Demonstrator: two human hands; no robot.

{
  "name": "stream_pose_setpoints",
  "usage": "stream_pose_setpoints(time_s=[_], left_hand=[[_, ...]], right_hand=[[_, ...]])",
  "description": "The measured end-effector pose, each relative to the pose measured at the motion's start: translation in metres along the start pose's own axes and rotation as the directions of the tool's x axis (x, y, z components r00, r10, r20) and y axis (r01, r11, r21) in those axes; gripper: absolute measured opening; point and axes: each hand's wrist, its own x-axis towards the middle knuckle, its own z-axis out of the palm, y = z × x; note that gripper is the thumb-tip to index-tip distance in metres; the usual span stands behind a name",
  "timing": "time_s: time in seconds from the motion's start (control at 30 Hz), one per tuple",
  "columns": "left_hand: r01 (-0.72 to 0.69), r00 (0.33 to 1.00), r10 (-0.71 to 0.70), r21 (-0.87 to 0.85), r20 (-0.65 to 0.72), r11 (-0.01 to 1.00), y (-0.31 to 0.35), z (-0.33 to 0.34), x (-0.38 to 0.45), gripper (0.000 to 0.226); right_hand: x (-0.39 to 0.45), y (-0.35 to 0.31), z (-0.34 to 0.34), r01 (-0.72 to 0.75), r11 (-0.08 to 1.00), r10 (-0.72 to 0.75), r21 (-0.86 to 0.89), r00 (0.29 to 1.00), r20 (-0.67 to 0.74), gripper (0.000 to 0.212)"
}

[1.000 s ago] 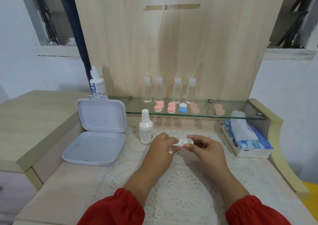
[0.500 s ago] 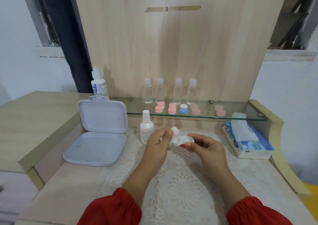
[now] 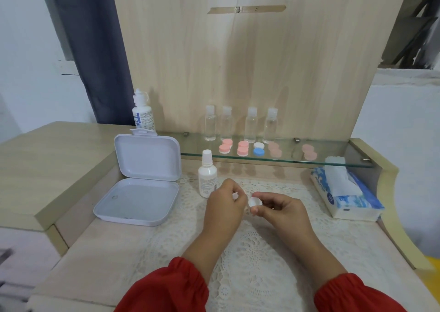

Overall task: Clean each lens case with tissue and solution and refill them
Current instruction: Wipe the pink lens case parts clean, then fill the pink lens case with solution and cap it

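The right hand [image 3: 283,208] has a thumb-and-finger grip on a white lens case [image 3: 255,202] at frame centre above the lace-covered worktop [image 3: 262,259], while the left hand [image 3: 225,204] curls round something small and white, unidentifiable here.

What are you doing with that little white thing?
A person in red sleeves is working on a small white lens case over a lace mat. The right hand pinches the case, and the left hand pinches a small white piece beside it, too hidden to name. A white spray bottle stands just behind the hands, a tissue pack lies to the right, and more lens cases wait on the glass shelf.
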Motion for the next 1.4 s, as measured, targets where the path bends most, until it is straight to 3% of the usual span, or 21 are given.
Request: stream_pose_setpoints(time_s=[0.13,0.27,0.37,0.43,0.53,0.63,0.73,0.8,0.9,1.03,1.2,1.33,1.4], left_hand=[[0.117,0.989,-0.129,-0.146,-0.071,0.982,-0.007,-0.004,0.008,0.014],[0.203,0.964,-0.245,-0.303,-0.107,0.931,-0.014,-0.011,0.011,0.016],[0.264,0.945,-0.319,-0.409,-0.072,0.874,-0.014,-0.016,0.009,0.014],[0.309,0.934,-0.357,-0.471,-0.012,0.826,-0.014,-0.019,0.005,0.012],[0.363,0.924,-0.372,-0.524,0.093,0.770,-0.013,-0.028,-0.002,0.025],[0.372,0.928,-0.342,-0.461,0.151,0.805,-0.011,-0.037,-0.006,0.037],[0.414,0.910,-0.352,-0.474,0.219,0.777,-0.010,-0.045,-0.011,0.021],[0.459,0.888,-0.383,-0.530,0.255,0.713,-0.008,-0.055,-0.013,0.018],[0.498,0.863,-0.434,-0.587,0.261,0.638,-0.007,-0.078,-0.020,0.043],[0.440,0.885,-0.440,-0.575,0.149,0.690,-0.008,-0.120,-0.038,0.064],[0.296,0.886,-0.425,-0.480,-0.184,0.826,-0.018,-0.187,-0.064,0.066],[0.199,0.800,-0.396,-0.424,-0.450,0.883,-0.035,-0.244,-0.088,0.056],[0.162,0.709,-0.406,-0.427,-0.577,0.890,-0.047,-0.269,-0.100,0.052]], right_hand=[[-0.004,0.002,-0.002,-0.006,1.000,0.006,-0.013,1.000,-0.020,0.025],[-0.006,0.004,-0.003,-0.017,0.948,-0.005,-0.319,0.998,-0.068,0.022],[-0.005,0.010,-0.006,0.039,0.814,-0.060,-0.580,0.998,-0.018,0.023],[-0.004,0.013,-0.008,0.069,0.743,-0.086,-0.666,0.996,0.007,0.027],[-0.005,0.011,-0.008,0.094,0.729,-0.110,-0.678,0.994,0.019,0.034],[-0.007,0.008,-0.006,0.141,0.761,-0.191,-0.633,0.982,-0.010,0.028],[-0.008,0.003,-0.004,0.189,0.785,-0.256,-0.590,0.966,-0.031,0.018],[-0.007,-0.002,0.002,0.191,0.832,-0.258,-0.520,0.965,-0.057,0.014],[-0.009,-0.014,0.026,0.162,0.935,-0.202,-0.314,0.974,-0.099,0.020],[-0.022,-0.033,0.083,0.113,0.993,-0.112,0.033,0.994,-0.018,0.020],[-0.051,-0.054,0.165,0.034,0.979,-0.080,0.203,0.971,0.225,0.017],[-0.080,-0.063,0.225,-0.064,0.965,-0.060,0.253,0.889,0.454,0.015],[-0.096,-0.063,0.253,-0.139,0.966,-0.014,0.220,0.816,0.578,0.015]])
